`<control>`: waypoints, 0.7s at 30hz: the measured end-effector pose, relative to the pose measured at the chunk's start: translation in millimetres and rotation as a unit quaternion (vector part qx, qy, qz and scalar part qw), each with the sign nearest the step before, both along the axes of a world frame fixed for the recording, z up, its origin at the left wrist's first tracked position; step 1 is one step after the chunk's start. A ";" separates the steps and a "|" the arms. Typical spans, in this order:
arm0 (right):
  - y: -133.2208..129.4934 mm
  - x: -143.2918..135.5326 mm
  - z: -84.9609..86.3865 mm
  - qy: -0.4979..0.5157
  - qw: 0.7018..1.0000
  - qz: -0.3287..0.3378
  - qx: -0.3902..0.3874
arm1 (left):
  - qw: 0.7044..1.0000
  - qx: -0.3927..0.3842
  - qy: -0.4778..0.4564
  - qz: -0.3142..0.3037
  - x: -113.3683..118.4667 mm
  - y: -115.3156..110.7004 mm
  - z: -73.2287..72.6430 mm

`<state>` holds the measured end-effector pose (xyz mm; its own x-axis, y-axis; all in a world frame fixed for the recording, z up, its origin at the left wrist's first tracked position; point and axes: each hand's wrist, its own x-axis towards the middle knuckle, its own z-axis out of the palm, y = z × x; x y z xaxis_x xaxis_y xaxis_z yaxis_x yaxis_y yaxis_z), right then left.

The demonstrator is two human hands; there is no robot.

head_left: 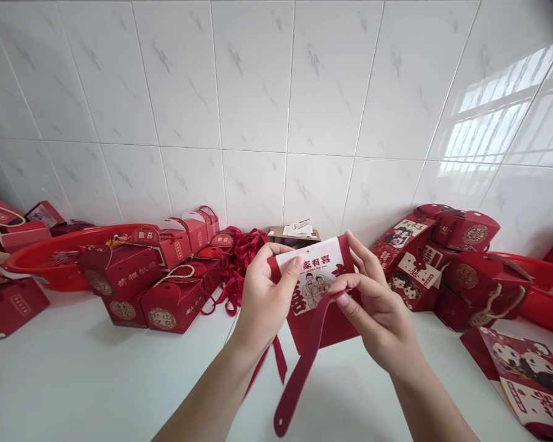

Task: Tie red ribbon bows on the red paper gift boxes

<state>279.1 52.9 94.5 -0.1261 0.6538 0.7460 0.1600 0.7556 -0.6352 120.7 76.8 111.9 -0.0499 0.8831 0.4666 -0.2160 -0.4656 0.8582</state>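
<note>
Both hands hold a red gift box (325,334) with a white printed panel showing a couple, in the middle of the view. My left hand (271,285) grips its left side, thumb on the front panel. A dark red strap (304,362) with a hole at its lower end hangs down in front of the box. My right hand (368,301) pinches the strap's top end between thumb and fingers, with other fingers behind the box's right edge. Red ribbon (279,359) hangs below my left hand.
Stacked red boxes (175,307) and a red basin (50,279) stand at left. A ribbon heap (233,294) lies near the tiled wall (253,92). More boxes (465,276), another basin (546,307) and a printed box (529,374) are on the right of the white table (96,380).
</note>
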 end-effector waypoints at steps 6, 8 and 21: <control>-0.1 1.6 1.1 -0.007 1.000 -0.019 0.012 | 1.000 -0.019 0.003 -0.024 -1.7 -0.5 4.0; 0.2 1.5 1.0 -0.011 0.999 -0.024 0.020 | 0.999 -0.019 0.001 -0.025 -1.3 -0.8 4.4; 2.2 0.0 -2.0 -0.027 0.997 -0.034 0.067 | 0.997 0.013 0.075 0.010 -3.1 -1.0 4.2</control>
